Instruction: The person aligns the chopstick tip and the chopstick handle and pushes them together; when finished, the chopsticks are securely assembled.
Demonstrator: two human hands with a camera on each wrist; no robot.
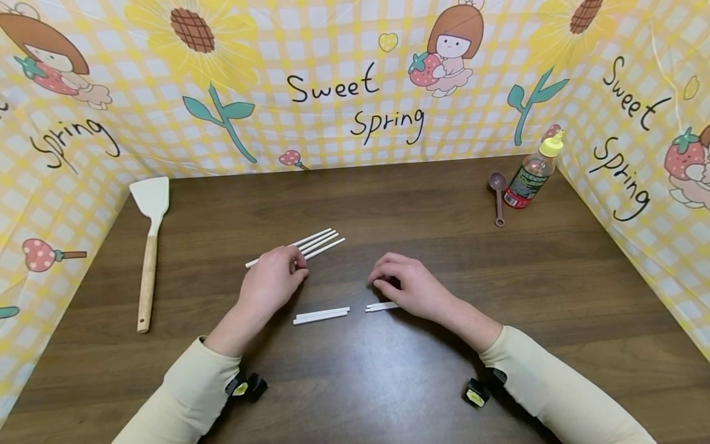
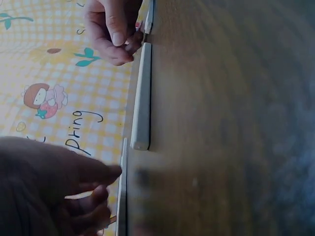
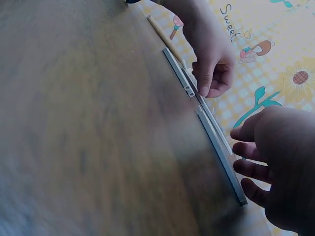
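Several long, thin white sticks lie slanting side by side on the table, partly under my left hand. That hand's fingers are loosely bent close over them, and no stick is seen lifted. Nearer me lies a pair of shorter white sticks. To its right, across a small gap, more short white sticks lie partly hidden below my right hand. In the right wrist view the right hand has its fingers loosely bent beside the sticks, with nothing held.
A white spatula with a wooden handle lies at the left. At the back right a brown measuring spoon lies beside a yellow-capped bottle. A patterned cloth walls the table at the back and sides.
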